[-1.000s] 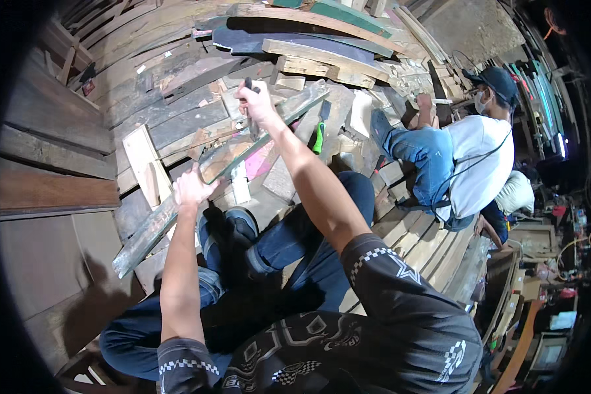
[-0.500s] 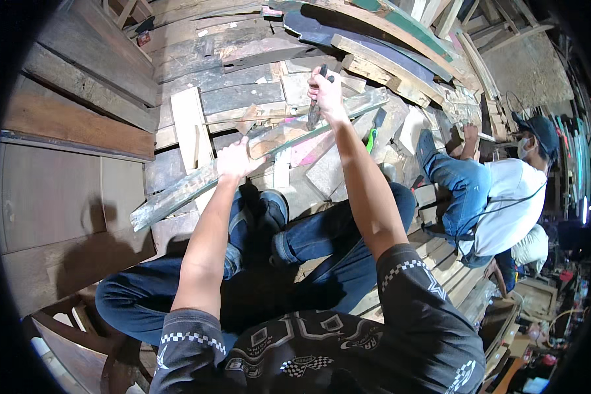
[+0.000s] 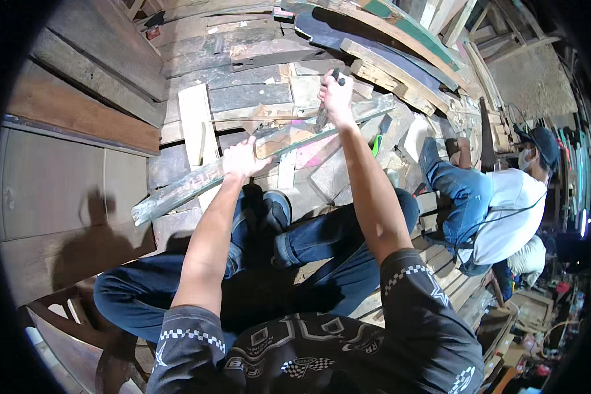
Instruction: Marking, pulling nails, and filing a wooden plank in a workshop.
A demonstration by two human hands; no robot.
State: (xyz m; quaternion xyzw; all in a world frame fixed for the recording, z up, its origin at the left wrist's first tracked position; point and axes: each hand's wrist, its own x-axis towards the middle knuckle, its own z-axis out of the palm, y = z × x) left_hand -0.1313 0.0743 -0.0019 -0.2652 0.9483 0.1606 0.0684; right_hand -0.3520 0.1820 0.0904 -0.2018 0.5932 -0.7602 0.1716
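A long, weathered, grey-green wooden beam (image 3: 184,189) lay slantwise over the grey wooden plank floor (image 3: 249,97), its left end toward the floor's left edge beside brown wooden panels (image 3: 65,110). The left hand (image 3: 240,159) had its fingers clamped over the beam; the right hand's (image 3: 337,98) fingers were closed round a black-handled tool (image 3: 322,119), its lower end at the beam. Over the last second the view had swung, shifting the beam rightward, yet both grips held, suggesting work continued along the same stretch. A green-handled, dark-bladed tool (image 3: 378,140) lay near the beam's right end.
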